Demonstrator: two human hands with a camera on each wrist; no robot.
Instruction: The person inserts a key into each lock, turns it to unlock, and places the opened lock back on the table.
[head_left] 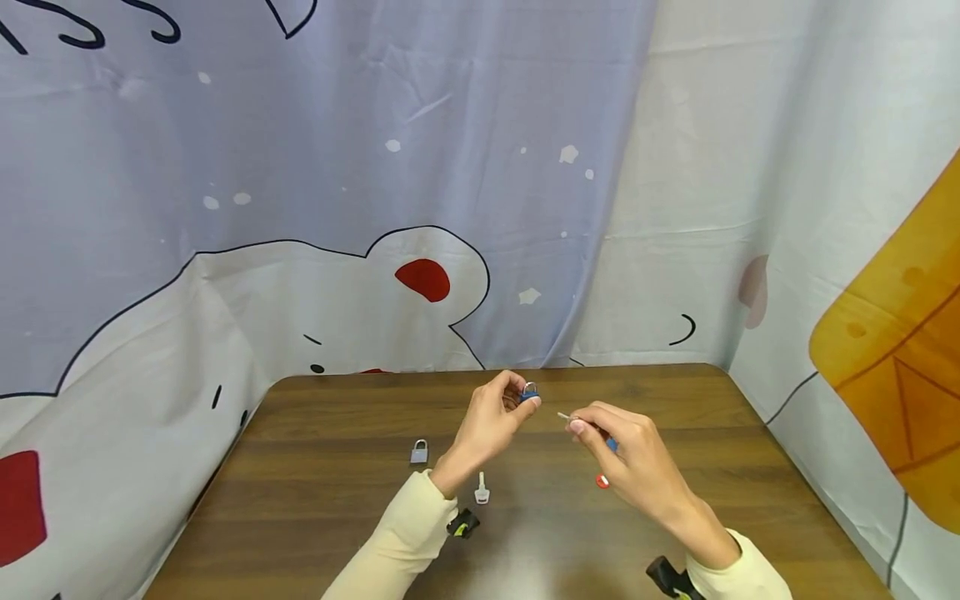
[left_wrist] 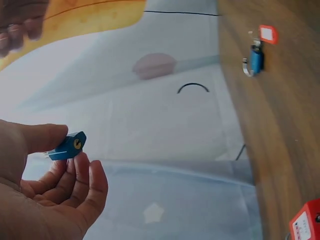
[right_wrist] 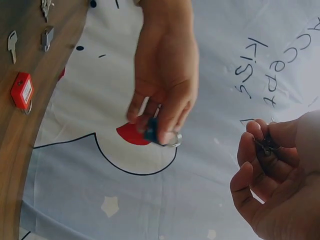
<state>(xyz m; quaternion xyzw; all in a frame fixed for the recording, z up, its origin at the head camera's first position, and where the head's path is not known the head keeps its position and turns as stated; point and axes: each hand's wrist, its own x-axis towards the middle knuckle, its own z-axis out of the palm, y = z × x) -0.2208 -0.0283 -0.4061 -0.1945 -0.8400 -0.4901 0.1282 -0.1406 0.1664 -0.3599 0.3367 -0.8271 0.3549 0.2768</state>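
Note:
My left hand pinches a small blue padlock between thumb and fingers, raised over the table. Its keyhole end shows in the left wrist view, and its shackle points up in the head view. Facing it, my right hand pinches a small metal key, its tip pointing left toward the padlock with a gap between them. In the right wrist view, dark metal shows among the right fingers, mostly covered by them.
On the wooden table lie a grey padlock, a loose key and a red padlock. Another blue padlock lies beside a red tag. A printed curtain hangs behind the table.

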